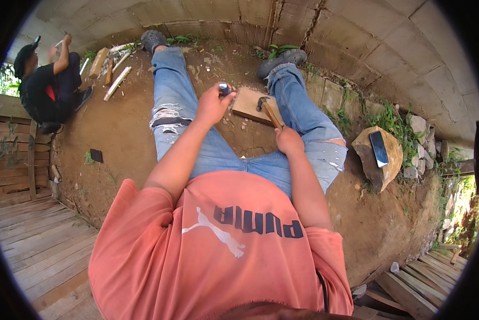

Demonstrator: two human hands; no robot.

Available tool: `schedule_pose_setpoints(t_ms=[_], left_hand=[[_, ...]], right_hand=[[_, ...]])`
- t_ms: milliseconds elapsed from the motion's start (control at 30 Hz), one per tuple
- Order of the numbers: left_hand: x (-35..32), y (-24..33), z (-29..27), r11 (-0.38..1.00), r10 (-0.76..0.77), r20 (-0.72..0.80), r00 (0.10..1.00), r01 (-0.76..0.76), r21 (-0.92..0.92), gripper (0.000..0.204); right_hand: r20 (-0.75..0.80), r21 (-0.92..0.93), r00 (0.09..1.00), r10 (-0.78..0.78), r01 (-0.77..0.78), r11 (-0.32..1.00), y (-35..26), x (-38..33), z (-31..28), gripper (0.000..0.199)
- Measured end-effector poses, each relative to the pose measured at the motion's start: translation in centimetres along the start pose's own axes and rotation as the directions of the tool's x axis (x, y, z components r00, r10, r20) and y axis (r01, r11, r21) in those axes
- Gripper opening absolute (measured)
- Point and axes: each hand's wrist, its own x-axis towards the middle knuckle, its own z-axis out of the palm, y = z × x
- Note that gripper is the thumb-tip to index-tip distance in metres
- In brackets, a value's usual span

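Observation:
My right hand [290, 140] is closed round the wooden handle of a claw hammer [273, 115]. The hammer's dark head lies over a flat wooden block [246, 104] on the ground between my legs; whether it touches the wood I cannot tell. Left of the block, my left hand [214, 105] grips a small dark cylinder [224, 88] with a pale, shiny end turned up. What kind of thing it is does not show clearly. Small pale chips lie on the dirt near the block.
At the far left another person [50, 85] crouches beside scattered wood pieces [117, 82]. A phone [378, 148] rests on a large rock [394, 154] to my right. A dark flat object [96, 155] lies on the dirt at left. A block wall [351, 37] runs along the far side.

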Motion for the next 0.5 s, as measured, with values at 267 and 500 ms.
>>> schedule_pose_setpoints(t_ms=[267,500], left_hand=[[0.1,-8.6,2.5,0.874,-0.339,-0.088,0.937,0.279,-0.398,0.032],[3.1,-9.3,1.7,0.829,-0.386,-0.106,0.916,0.294,-0.475,0.031]], right_hand=[[-0.077,0.06,0.997,-0.011,0.015,0.998,-4.1,4.5,-1.9,0.051],[-0.02,-0.053,1.0,-0.015,0.013,0.999,-3.9,10.3,2.5,0.051]])
